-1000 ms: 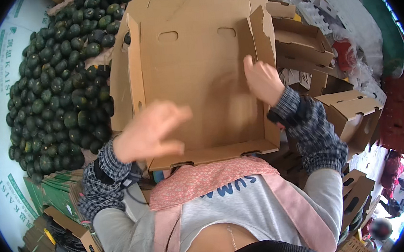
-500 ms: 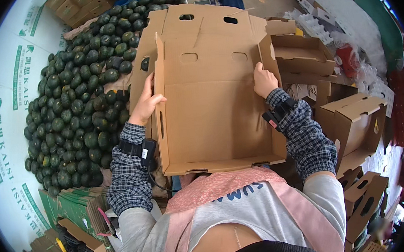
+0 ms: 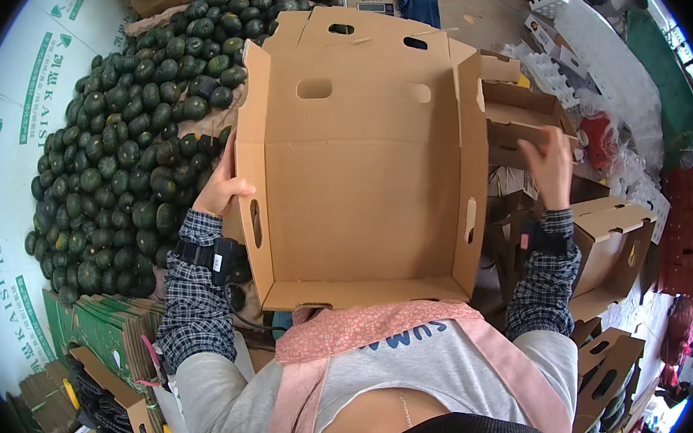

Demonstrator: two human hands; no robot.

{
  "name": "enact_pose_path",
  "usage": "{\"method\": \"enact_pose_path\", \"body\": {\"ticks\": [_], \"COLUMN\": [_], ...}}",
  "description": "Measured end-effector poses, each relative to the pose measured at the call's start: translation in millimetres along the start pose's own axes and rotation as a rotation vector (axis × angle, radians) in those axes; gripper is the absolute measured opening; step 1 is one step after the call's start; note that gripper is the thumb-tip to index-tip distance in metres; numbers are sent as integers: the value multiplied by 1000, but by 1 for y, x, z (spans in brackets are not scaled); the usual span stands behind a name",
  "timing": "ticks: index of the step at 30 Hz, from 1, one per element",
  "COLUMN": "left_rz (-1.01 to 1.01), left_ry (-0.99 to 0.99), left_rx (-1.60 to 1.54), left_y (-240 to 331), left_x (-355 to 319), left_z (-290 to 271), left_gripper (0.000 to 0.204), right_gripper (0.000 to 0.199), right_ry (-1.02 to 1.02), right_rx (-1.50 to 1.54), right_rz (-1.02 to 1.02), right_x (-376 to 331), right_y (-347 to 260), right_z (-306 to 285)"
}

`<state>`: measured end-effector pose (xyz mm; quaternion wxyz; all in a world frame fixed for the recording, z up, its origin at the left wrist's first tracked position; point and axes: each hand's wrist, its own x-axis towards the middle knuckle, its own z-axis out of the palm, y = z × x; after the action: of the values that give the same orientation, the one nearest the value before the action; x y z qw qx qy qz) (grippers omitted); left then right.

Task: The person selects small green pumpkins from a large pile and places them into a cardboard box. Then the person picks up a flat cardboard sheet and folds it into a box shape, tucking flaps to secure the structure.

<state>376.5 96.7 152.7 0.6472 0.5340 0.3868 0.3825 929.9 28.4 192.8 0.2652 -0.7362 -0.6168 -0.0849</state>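
Partly hidden: left hand (image 3: 219,190) behind cardboard box (image 3: 359,174).

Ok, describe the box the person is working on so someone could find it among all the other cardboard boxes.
Right of the pile of dark green melons, straight before the person, stands the biggest brown box, open and empty. The left hand grips its left wall; the smaller boxes to the right go unheld.

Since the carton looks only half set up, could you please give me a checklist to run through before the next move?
1. Left hand grips the left wall of the cardboard box: ok.
2. Right hand on the box: not ok, it is off to the right, open.
3. Side walls upright: ok.
4. Box inside free of items: ok.
5. Bottom flaps locked: cannot tell.
6. Green melons near on the left: ok.
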Motion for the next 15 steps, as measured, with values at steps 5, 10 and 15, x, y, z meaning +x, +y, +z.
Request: {"method": "enact_pose_path", "body": {"ticks": [5,10,15], "left_rz": [-144,-29,-2], "left_ry": [-204,-307,-368], "left_rx": [66,30,261], "left_y": [11,36,29], "left_x": [10,22,23], "left_z": [-12,15,9], "left_gripper": [101,93,108], "right_gripper": [52,54,55], "right_ry": [-480,-515,-438], "right_rx": [1515,1176,1525], "right_rz": [263,2,168], "right_x": [-29,-26,2], "right_y": [-21,-44,-72], "right_z": [87,104,85]}}
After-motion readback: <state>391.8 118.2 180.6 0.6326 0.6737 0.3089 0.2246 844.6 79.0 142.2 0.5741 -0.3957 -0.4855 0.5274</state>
